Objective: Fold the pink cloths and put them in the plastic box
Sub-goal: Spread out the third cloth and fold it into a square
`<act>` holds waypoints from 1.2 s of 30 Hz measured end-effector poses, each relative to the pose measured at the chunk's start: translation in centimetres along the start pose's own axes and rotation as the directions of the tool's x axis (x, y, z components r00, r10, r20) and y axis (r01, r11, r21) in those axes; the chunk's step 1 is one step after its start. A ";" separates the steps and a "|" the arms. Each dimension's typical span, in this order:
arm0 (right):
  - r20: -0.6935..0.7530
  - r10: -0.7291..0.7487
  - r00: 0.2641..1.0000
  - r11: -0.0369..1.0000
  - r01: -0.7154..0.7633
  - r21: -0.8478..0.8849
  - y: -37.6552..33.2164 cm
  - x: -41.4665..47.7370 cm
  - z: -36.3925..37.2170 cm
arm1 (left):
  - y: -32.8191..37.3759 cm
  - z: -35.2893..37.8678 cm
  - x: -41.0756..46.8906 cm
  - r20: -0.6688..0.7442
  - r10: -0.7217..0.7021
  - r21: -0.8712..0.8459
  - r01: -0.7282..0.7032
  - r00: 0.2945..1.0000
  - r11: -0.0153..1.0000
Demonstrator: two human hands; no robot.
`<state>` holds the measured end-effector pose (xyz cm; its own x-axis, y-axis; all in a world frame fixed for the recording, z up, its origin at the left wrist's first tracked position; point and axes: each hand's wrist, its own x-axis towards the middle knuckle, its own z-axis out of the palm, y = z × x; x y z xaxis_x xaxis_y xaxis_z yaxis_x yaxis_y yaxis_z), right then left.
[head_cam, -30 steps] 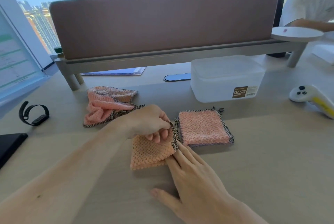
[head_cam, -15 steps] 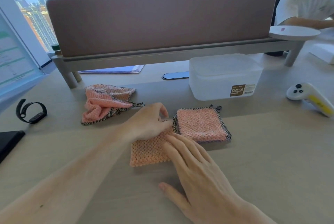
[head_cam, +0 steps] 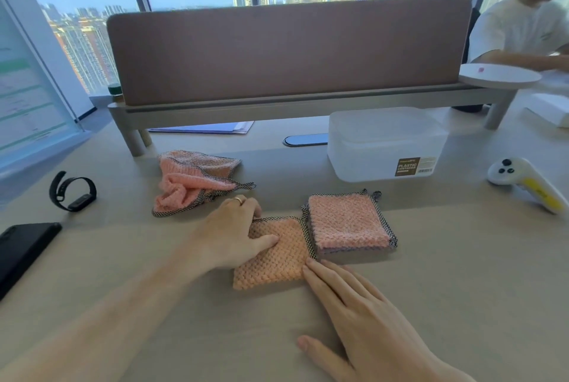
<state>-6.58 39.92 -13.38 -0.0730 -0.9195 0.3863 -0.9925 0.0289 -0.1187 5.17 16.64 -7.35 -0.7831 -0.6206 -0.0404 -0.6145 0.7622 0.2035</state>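
Observation:
A folded pink cloth (head_cam: pixel 274 261) lies on the desk in front of me. My left hand (head_cam: pixel 234 230) rests flat on its left part, fingers spread, holding nothing. My right hand (head_cam: pixel 354 307) lies flat on the desk, fingertips touching the cloth's near right corner. Right beside it sits a neat stack of folded pink cloths (head_cam: pixel 348 221) with checked edging. A crumpled pink cloth (head_cam: pixel 191 184) lies further back on the left. The translucent plastic box (head_cam: pixel 385 141) stands behind the stack with its lid on.
A black wristband (head_cam: pixel 72 192) and a dark phone (head_cam: pixel 21 249) lie at the left. A white controller (head_cam: pixel 523 181) sits at the right. A brown desk divider (head_cam: pixel 289 48) runs across the back; another person sits beyond it at the right.
My left hand has let go of the cloth's folded edge and now presses flat on it. My right hand slid back from the cloth's top to its near corner.

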 end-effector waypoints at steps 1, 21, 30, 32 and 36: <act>0.006 -0.001 1.000 1.000 0.001 0.007 0.0 0.0 0.1 | 0.4 -0.9 0.7 0.091 -0.028 -0.012 0.029 0.995 1.000; 0.475 0.284 0.833 -0.159 -0.448 0.880 8.6 9.4 -11.1 | 9.3 -11.8 5.0 0.190 0.277 -0.664 -0.084 0.942 0.743; 0.422 0.562 0.712 0.063 -0.545 0.836 11.8 8.4 -7.9 | 8.3 -3.5 9.2 0.174 0.057 -0.736 0.091 0.983 0.671; 0.394 0.556 0.732 0.084 -0.521 0.849 11.6 8.2 -7.2 | 8.1 -2.6 9.9 0.157 0.039 -0.774 0.099 0.987 0.626; 0.335 0.570 0.750 0.157 -0.500 0.852 11.8 7.8 -6.2 | 7.7 -1.2 10.9 0.096 0.020 -0.751 0.060 0.995 0.657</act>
<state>-19.44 35.51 -6.05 -0.5875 -0.8048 -0.0845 -0.0361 0.1304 -0.9908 -7.94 15.53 -5.04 -0.8005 -0.5850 -0.1303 -0.3790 0.3256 0.8662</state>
